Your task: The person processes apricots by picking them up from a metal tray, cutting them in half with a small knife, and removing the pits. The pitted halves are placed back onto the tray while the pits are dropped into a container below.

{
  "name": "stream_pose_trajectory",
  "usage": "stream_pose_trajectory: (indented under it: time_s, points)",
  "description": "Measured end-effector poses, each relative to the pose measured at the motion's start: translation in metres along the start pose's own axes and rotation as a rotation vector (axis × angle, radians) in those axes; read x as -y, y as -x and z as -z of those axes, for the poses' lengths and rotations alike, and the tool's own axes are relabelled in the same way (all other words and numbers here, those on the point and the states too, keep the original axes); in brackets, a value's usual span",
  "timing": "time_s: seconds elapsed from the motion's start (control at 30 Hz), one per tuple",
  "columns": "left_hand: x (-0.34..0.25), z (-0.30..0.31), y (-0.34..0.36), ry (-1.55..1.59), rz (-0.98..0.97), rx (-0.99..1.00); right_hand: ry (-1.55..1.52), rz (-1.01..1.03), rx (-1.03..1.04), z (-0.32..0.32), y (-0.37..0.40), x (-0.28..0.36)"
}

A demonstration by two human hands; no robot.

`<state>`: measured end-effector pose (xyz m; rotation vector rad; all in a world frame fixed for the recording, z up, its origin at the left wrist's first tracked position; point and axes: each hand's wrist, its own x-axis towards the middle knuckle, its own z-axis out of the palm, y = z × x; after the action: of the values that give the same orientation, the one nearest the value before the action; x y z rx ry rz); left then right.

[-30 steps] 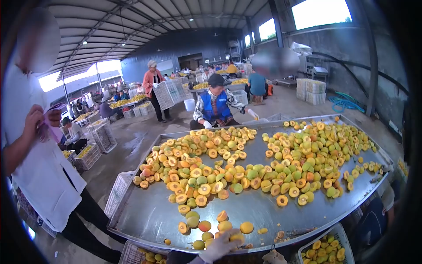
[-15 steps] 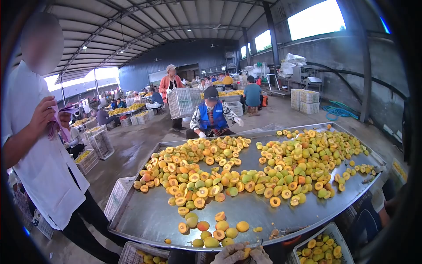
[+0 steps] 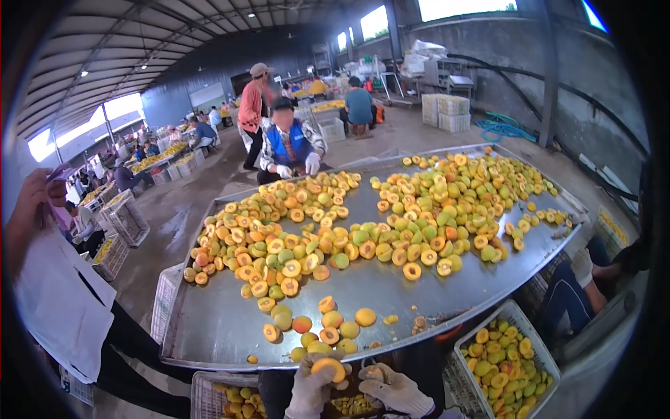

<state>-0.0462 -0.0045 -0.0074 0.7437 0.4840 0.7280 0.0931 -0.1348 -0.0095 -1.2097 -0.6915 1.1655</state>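
left hand grips peach, its long axis lying left-right.

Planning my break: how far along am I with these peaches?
Done: many cut halves cover the metal table. In hand: your left hand holds one peach, right hand beside it. Left: a small cluster at the near edge, some seemingly whole.
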Motion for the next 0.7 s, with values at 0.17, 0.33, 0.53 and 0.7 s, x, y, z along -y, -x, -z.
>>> stream_pose_trajectory:
  time_s: [0.17, 0.33, 0.53, 0.7]
  points:
    - [-0.009, -0.018, -0.001, 0.114, -0.022, 0.060, 0.194, -0.231, 0.217, -0.010, 0.006, 0.026]
    - [0.000, -0.023, 0.003, -0.059, -0.069, -0.087, 0.691, -0.128, 0.174, -0.012, 0.008, 0.026]
    - [-0.003, -0.024, 0.007, -0.034, 0.003, -0.067, 0.853, -0.114, 0.163, -0.018, 0.004, 0.015]
    - [0.002, -0.018, 0.007, -0.156, 0.001, -0.043, 0.990, -0.080, 0.125, -0.022, 0.006, 0.026]
